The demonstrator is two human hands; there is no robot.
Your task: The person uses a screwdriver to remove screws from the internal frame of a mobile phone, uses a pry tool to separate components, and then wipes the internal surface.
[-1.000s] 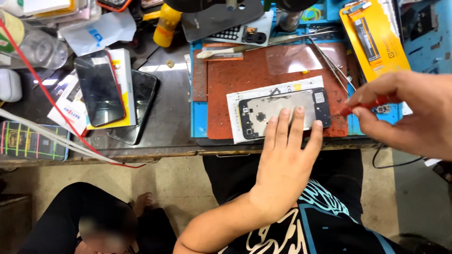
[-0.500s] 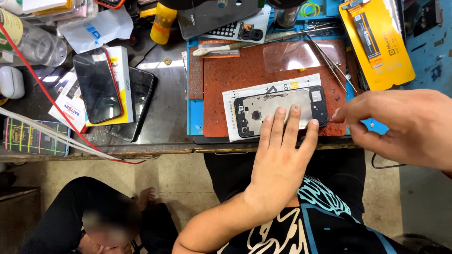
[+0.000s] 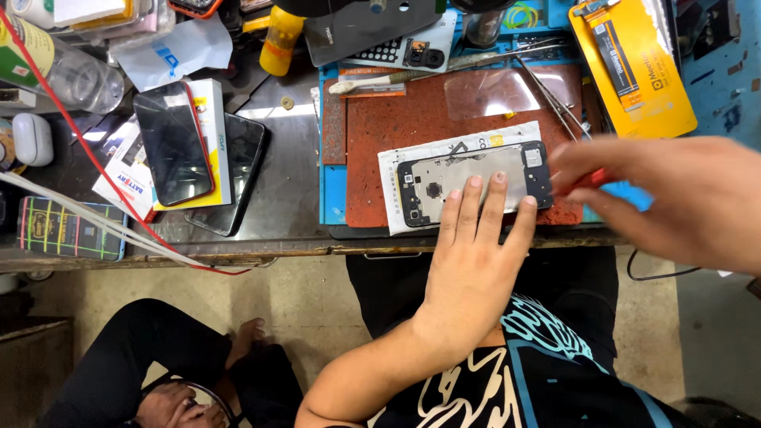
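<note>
An opened phone (image 3: 428,184) with its silver inner frame showing lies on a white sheet (image 3: 390,162) on a rust-red work mat (image 3: 396,131). My left hand (image 3: 476,261) lies flat on it, fingers spread over its middle and right part. My right hand (image 3: 682,202) is motion-blurred at the phone's right end, pinching a small red-handled tool (image 3: 593,180). The tool's tip is not visible.
At the left, a dark phone (image 3: 170,143) lies on a yellow-and-white box, another phone (image 3: 242,166) beside it. Tweezers (image 3: 547,91), a yellow package (image 3: 634,67), a plastic bottle (image 3: 67,75) and a red cable (image 3: 87,150) crowd the bench. Another person (image 3: 158,372) sits below left.
My right hand has shifted slightly left toward the phone's right end and is now blurred. My left hand stays flat on the phone.
</note>
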